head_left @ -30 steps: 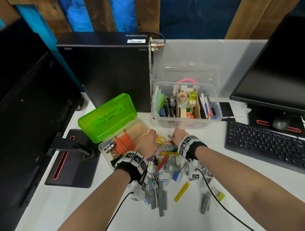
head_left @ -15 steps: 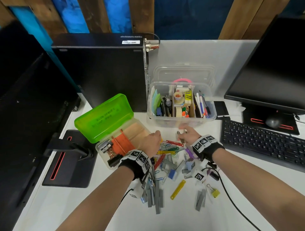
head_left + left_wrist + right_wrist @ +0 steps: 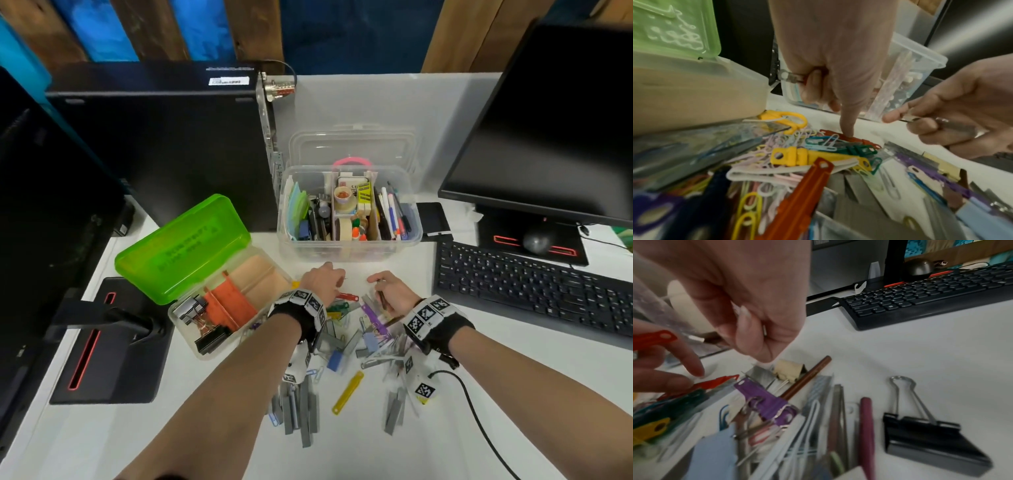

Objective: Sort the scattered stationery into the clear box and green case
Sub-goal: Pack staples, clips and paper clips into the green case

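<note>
The clear box, packed with pens and tape, stands behind the pile. To its left lies the green case, lid open. Loose clips, staple bars and fastener strips are scattered in front. My left hand is at the pile's far edge. It grips a red strip in curled fingers, while its index finger presses another red strip on the table. My right hand hovers beside it and pinches a thin brown stick with a metal tip.
A black keyboard and a monitor are on the right. A computer tower and a second monitor's base stand on the left. A large black binder clip lies right of the pile.
My hands have drawn slightly apart, the right one shifting to the right. A red strip now shows on the table between them.
</note>
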Action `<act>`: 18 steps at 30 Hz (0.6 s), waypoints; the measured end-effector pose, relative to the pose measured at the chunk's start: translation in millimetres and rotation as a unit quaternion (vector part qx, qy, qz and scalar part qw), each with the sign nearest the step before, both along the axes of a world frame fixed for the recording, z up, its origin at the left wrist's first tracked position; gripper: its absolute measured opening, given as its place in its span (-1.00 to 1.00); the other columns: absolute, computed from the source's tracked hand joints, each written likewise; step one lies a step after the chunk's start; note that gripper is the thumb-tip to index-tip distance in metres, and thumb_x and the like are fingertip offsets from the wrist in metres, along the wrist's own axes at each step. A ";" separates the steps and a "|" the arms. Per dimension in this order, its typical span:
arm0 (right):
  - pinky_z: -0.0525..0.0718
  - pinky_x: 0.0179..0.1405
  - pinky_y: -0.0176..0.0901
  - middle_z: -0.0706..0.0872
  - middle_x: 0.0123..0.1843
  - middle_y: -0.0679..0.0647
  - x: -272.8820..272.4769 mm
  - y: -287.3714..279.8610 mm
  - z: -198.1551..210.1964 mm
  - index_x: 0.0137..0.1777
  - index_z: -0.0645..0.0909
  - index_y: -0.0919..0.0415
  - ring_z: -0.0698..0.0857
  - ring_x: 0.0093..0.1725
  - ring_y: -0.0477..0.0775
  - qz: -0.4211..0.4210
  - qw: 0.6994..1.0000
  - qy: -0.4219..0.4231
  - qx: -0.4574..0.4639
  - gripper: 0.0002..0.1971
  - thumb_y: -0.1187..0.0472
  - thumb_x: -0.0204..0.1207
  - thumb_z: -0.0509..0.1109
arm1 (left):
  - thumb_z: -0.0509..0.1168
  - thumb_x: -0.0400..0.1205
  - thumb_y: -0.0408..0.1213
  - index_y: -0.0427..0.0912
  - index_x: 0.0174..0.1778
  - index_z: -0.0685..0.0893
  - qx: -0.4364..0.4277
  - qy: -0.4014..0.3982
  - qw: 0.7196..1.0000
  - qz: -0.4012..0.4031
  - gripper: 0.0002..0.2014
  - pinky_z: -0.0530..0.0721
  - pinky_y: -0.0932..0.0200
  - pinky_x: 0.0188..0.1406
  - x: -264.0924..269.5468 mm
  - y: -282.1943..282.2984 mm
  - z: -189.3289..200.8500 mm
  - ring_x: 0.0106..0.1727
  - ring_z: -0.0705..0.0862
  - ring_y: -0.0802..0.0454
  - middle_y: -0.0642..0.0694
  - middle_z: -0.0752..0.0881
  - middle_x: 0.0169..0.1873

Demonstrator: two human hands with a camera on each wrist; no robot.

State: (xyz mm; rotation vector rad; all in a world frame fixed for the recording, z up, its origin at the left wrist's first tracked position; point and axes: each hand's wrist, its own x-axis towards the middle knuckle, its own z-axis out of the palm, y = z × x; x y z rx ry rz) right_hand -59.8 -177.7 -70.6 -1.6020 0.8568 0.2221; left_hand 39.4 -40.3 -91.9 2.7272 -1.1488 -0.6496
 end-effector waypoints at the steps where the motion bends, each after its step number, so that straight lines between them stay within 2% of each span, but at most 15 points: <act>1: 0.19 -0.84 -0.46 0.35 -0.44 0.15 -0.9 -2.5 0.3 0.12 0.41 0.31 0.32 -0.82 -0.21 0.003 1.000 -0.003 -0.012 -0.77 0.51 0.64 -0.03 | 0.25 0.64 -0.31 -0.14 0.06 0.60 0.004 0.001 1.000 -0.006 -0.88 0.50 0.06 -0.05 0.2 -1.0 -1.1 0.08 0.62 -0.21 -0.17 0.54 0.12; 4: 0.30 -0.75 -0.47 0.34 -0.39 0.07 -2.8 -9.3 -1.0 0.13 0.44 0.23 0.38 -0.61 -0.18 0.023 0.999 -0.007 -0.049 -0.82 0.37 0.71 0.02 | 0.27 0.64 -0.28 -0.17 0.08 0.60 0.015 0.012 1.000 -0.022 -0.87 0.55 -0.01 0.06 0.9 -0.8 -3.4 0.12 0.61 -0.21 -0.18 0.56 0.12; 8: 0.25 -0.78 -0.49 0.38 -0.36 0.07 -3.8 -16.5 -4.5 0.15 0.44 0.14 0.34 -0.50 -0.08 0.052 0.996 0.016 -0.075 -0.84 0.23 0.73 0.02 | 0.29 0.64 -0.24 -0.18 0.10 0.57 0.023 0.016 0.999 -0.041 -0.84 0.57 -0.03 0.07 1.4 0.8 -6.0 0.11 0.62 -0.21 -0.18 0.54 0.13; 10: 0.29 -0.76 -0.49 0.39 -0.32 0.06 -5.5 -16.4 -5.3 0.11 0.40 0.13 0.35 -0.44 -0.05 0.088 0.991 0.032 -0.094 -0.86 0.18 0.74 0.02 | 0.25 0.66 -0.25 -0.20 0.12 0.54 0.016 0.013 0.999 -0.050 -0.84 0.56 -0.03 0.06 0.8 2.3 -5.2 0.12 0.62 -0.22 -0.18 0.56 0.14; 12: 0.40 -0.65 -0.46 0.39 -0.31 0.04 -9.8 -12.7 -6.0 0.02 0.35 0.15 0.38 -0.41 -0.04 0.127 0.985 0.037 -0.112 -0.88 0.17 0.74 0.02 | 0.21 0.68 -0.25 -0.21 0.13 0.51 -0.003 0.007 0.999 -0.042 -0.84 0.55 -0.02 0.02 -0.9 4.0 -3.5 0.11 0.62 -0.21 -0.18 0.61 0.14; 13: 0.51 -0.50 -0.39 0.41 -0.30 0.03 -13.1 -10.2 -7.3 -0.04 0.33 0.14 0.40 -0.39 -0.03 0.149 0.980 0.036 -0.124 -0.87 0.18 0.74 0.03 | 0.20 0.69 -0.26 -0.21 0.13 0.50 -0.014 0.003 0.999 -0.031 -0.85 0.55 -0.02 0.00 -2.0 5.9 -1.6 0.10 0.63 -0.21 -0.17 0.64 0.13; 15: 0.60 -0.16 -0.09 0.51 -0.26 0.05 -19.7 -4.6 -13.0 -0.11 0.32 0.08 0.49 -0.29 0.04 0.206 0.963 0.057 -0.163 -0.83 0.15 0.74 0.02 | 0.19 0.68 -0.31 -0.19 0.16 0.46 -0.039 -0.003 0.999 -0.003 -0.84 0.60 -0.06 -0.03 -4.7 10.5 2.8 0.05 0.65 -0.23 -0.19 0.67 0.10; 16: 0.56 -0.14 -0.04 0.55 -0.23 0.08 -24.0 -0.2 -12.2 -0.09 0.33 0.08 0.52 -0.25 0.09 0.239 0.948 0.079 -0.194 -0.83 0.11 0.73 0.02 | 0.20 0.67 -0.35 -0.18 0.18 0.44 -0.053 0.000 0.998 0.014 -0.81 0.61 -0.07 -0.04 -6.5 13.6 4.9 0.03 0.66 -0.23 -0.19 0.67 0.08; 18: 0.49 -0.19 -0.11 0.61 -0.17 0.10 -32.4 7.1 -9.8 0.00 0.36 0.12 0.56 -0.22 0.13 0.291 0.910 0.113 -0.273 -0.81 0.02 0.72 0.05 | 0.20 0.65 -0.40 -0.16 0.21 0.42 -0.081 0.013 0.996 0.047 -0.76 0.63 -0.07 -0.05 -12.0 18.6 5.8 0.02 0.67 -0.21 -0.20 0.66 0.07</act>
